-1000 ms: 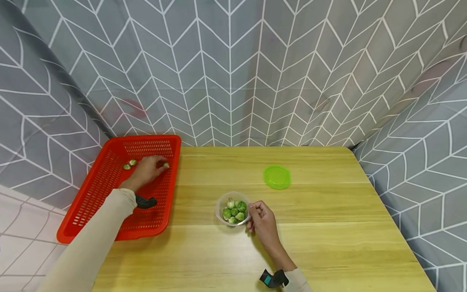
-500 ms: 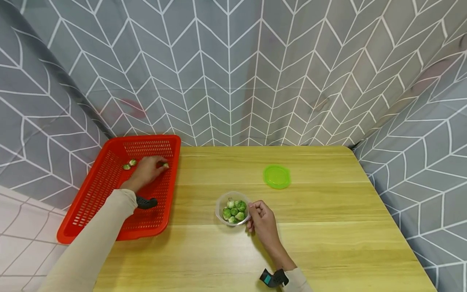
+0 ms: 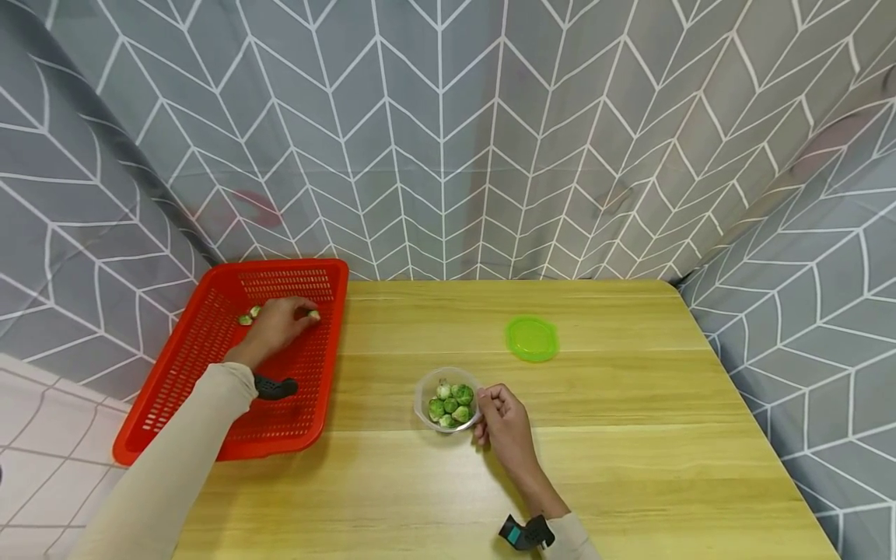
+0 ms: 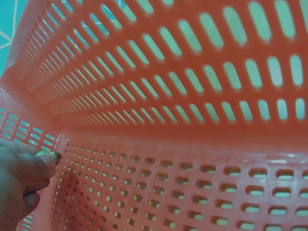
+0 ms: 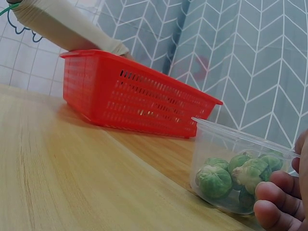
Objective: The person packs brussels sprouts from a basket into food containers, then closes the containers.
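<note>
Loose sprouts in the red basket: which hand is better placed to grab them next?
Left, likely. The left hand is inside the basket near the loose sprouts, though it pinches another sprout that should be set down first. The right hand holds the tub by its rim, outside the basket.

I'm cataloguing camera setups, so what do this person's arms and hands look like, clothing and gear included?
The left hand and right hand are ungloved. A long cream left sleeve ends in a wrinkled cuff; the right sleeve matches in colour. Each wrist carries a black device, the left one curved, the right one showing a teal patch.
</note>
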Demonstrator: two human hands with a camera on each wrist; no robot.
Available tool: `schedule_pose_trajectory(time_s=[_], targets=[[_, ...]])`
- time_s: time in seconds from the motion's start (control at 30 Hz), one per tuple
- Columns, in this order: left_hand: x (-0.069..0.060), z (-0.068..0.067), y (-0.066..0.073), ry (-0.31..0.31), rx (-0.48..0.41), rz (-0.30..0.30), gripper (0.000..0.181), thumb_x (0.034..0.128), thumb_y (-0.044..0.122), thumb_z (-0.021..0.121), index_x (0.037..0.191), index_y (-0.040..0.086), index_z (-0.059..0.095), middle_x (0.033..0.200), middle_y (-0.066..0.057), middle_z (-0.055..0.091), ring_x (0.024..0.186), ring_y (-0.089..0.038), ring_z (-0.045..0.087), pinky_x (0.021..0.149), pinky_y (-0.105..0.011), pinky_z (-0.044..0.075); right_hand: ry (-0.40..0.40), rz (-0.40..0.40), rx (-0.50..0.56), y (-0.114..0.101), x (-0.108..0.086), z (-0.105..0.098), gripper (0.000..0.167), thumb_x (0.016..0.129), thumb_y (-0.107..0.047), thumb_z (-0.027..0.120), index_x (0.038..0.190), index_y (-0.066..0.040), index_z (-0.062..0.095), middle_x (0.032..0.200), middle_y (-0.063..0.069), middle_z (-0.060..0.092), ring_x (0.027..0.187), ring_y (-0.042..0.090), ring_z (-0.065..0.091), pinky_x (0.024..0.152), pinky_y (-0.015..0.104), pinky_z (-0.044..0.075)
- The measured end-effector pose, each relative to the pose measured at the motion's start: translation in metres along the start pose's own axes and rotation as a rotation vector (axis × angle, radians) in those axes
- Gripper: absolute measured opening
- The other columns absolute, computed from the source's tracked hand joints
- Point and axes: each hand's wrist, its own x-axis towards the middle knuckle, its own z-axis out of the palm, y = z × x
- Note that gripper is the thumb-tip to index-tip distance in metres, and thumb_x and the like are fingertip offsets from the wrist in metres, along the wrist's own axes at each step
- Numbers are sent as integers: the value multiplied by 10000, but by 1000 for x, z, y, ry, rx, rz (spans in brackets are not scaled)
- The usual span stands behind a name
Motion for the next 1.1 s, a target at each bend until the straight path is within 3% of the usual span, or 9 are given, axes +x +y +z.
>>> schedule_pose_trajectory(time_s=[0.23,0.5,1.1], targets=[[-6,-6,3,22,-9,-9,319,927,144,738,1207,-3,693,1166,-237,689,1001,-384,615,951,-574,495,10,1,-16,11,3,-2,267,1053,-201,556,985,55,587,695,211,608,468,219,565,422,338,518],[-14,-15,11,53,-27,10,305,925,108,734,1203,-12,694,1148,-230,697,988,-377,643,863,-553,515,-10,-18,0,-18,-8,2,259,1051,-129,543,1000,124,568,719,313,589,473,238,574,425,317,516],[-28,-17,24,139,-84,24,327,909,106,754,1221,20,705,1192,-206,701,1031,-356,663,883,-550,538,-4,-8,-13,-19,-8,3,266,1054,-126,538,1000,133,559,730,327,590,479,257,576,433,347,524]])
